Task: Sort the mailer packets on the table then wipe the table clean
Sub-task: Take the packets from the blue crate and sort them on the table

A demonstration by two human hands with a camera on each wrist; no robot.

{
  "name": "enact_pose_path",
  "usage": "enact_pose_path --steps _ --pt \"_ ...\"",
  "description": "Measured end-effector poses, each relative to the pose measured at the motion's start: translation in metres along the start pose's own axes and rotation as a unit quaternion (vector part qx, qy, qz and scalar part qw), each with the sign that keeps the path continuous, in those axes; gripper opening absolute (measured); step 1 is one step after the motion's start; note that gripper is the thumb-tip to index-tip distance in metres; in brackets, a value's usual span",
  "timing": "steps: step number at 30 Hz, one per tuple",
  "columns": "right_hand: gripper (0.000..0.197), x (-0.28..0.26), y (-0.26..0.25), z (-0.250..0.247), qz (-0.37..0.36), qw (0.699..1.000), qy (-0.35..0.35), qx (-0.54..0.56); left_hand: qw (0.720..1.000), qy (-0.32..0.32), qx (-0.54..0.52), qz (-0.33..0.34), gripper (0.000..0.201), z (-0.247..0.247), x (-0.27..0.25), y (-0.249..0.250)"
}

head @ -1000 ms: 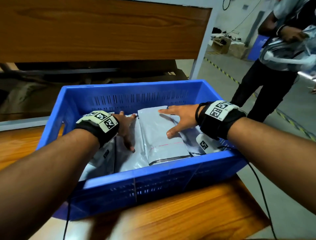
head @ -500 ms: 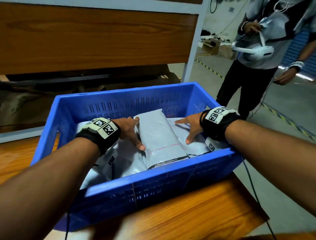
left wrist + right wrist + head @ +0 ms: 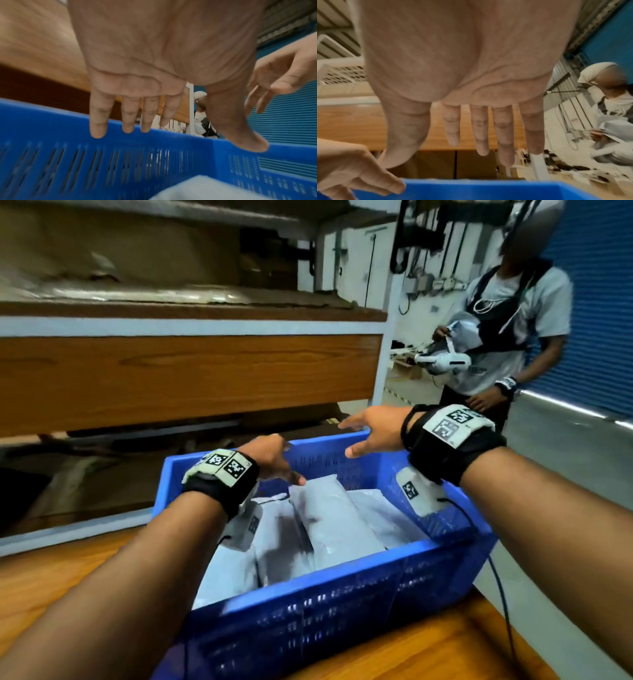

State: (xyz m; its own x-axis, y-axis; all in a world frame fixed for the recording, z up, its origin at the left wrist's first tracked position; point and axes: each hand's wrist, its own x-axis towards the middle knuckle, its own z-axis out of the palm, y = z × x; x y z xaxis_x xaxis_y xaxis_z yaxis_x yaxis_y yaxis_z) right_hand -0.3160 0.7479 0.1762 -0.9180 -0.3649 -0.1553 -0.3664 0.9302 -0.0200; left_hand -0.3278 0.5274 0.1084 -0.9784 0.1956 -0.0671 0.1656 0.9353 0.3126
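Below both hands' spread fingers (image 3: 294, 478), mailer packets (image 3: 337, 518) lie untouched.

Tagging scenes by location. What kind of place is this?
Likely a warehouse or packing area: grey mailers fill a blue crate on a wooden table, heavy shelving stands behind it, and a blue roller shutter is at the right.
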Motion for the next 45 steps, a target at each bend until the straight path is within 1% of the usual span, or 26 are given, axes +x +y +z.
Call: enact_pose_path --steps 4,6,8,10,12,15,17,21,24,27,30,33,35,36,39,42,45 --pt "0.067 -0.008 -0.038 -0.023 -0.035 0.999 0.007 -0.019 0.997 0.063 -0.046 -0.007 0.086 -0.052 -0.049 -0.005" --pt "0.066 -0.011 -0.061 -0.03 -0.064 0.998 0.017 -0.02 0.992 0.107 -0.057 -0.019 0.075 -0.075 -0.084 -0.015" --pt "0.064 -0.015 -0.088 -0.036 -0.103 0.994 0.025 -0.018 0.985 0.15 -0.07 -0.05 0.066 -0.089 -0.122 -0.031" --pt "0.062 -0.021 -0.12 -0.037 -0.149 0.988 0.025 -0.008 0.975 0.18 -0.086 -0.098 0.065 -0.092 -0.163 -0.054" --pt "0.06 -0.024 -0.156 -0.036 -0.196 0.98 0.032 -0.001 0.961 0.197 -0.12 -0.151 0.064 -0.083 -0.204 -0.082" --pt "0.059 -0.032 -0.219 -0.025 -0.271 0.962 0.035 0.017 0.94 0.199 -0.166 -0.223 0.059 -0.05 -0.268 -0.13" --pt "0.058 -0.04 -0.261 -0.015 -0.311 0.95 0.024 0.007 0.928 0.198 -0.158 -0.274 0.055 -0.026 -0.308 -0.157" --pt "0.059 -0.048 -0.352 0.018 -0.381 0.924 -0.016 -0.044 0.899 0.157 -0.186 -0.364 0.055 0.015 -0.393 -0.209" --pt "0.062 -0.048 -0.417 0.047 -0.401 0.913 -0.031 -0.069 0.88 0.162 -0.17 -0.414 0.063 0.036 -0.447 -0.257" --pt "0.06 -0.04 -0.479 0.079 -0.407 0.907 -0.057 -0.093 0.866 0.171 -0.155 -0.445 0.057 0.044 -0.49 -0.299" --pt "0.06 -0.028 -0.535 0.115 -0.388 0.913 -0.089 -0.084 0.861 0.172 -0.136 -0.458 0.056 0.048 -0.527 -0.34" --pt "0.064 -0.019 -0.578 0.155 -0.361 0.923 -0.115 -0.063 0.858 0.174 -0.137 -0.463 0.059 0.049 -0.554 -0.389" --pt "0.065 -0.012 -0.595 0.18 -0.343 0.929 -0.131 -0.048 0.857 0.167 -0.136 -0.468 0.055 0.048 -0.562 -0.415" --pt "0.065 -0.009 -0.6 0.189 -0.332 0.931 -0.142 -0.045 0.862 0.16 -0.132 -0.463 0.052 0.047 -0.562 -0.424" --pt "0.066 0.012 -0.61 0.202 -0.303 0.938 -0.157 -0.053 0.882 0.145 -0.132 -0.428 0.053 0.038 -0.552 -0.443" --pt "0.069 0.045 -0.621 0.206 -0.274 0.949 -0.146 -0.058 0.902 0.113 -0.142 -0.39 0.056 0.025 -0.53 -0.462" --pt "0.069 0.082 -0.637 0.208 -0.26 0.955 -0.132 -0.054 0.917 0.081 -0.116 -0.372 0.056 0.009 -0.504 -0.484"
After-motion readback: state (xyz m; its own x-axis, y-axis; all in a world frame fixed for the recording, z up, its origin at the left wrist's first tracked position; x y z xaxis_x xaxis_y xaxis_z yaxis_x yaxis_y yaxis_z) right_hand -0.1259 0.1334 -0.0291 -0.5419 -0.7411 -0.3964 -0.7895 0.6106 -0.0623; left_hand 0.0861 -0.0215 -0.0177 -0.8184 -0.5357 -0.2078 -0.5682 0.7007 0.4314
